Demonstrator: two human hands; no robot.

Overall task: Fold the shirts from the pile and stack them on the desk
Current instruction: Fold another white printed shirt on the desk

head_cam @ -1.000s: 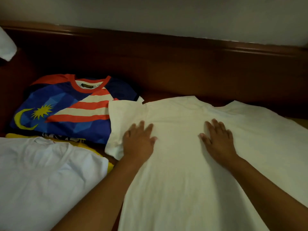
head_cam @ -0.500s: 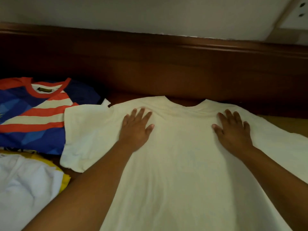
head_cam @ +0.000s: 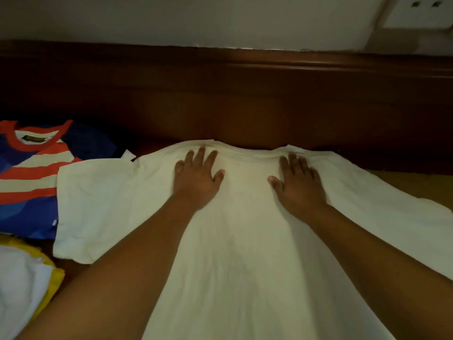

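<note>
Cream cotton is what we have under our palms: a plain cream short-sleeved T-shirt (head_cam: 245,241) spread flat across the centre and lower right of the frame, its neckline at the top centre. Our left hand (head_cam: 196,180) and right hand (head_cam: 297,185) lie flat on the chest just below the collar, fingers straight and spread, grasping nothing, only pressing the cloth.

We judge the step to be smoothing before the first fold. To do it well we would sweep outward from the middle toward each sleeve with even pressure so that no ripple is trapped, and see that the left sleeve, which overlaps the neighbouring garment, lies square. Thin knit like this drags with the skin, so light palms should serve better than fingertips; the hem runs out of the bottom of the frame and we cannot tell how it lies.

At the left sits a folded blue jersey with red and cream stripes and a red collar (head_cam: 31,182), and in the lower left corner a white shirt (head_cam: 17,290) lies over a yellow garment (head_cam: 55,271). Whether those are pile or stack we cannot tell.

Beneath is a dark reddish-brown wooden desk (head_cam: 416,182) with a raised wooden back rail (head_cam: 245,94); above it a pale wall (head_cam: 196,18) carries a switch plate (head_cam: 421,13) in the upper right, and the light is dim
</note>
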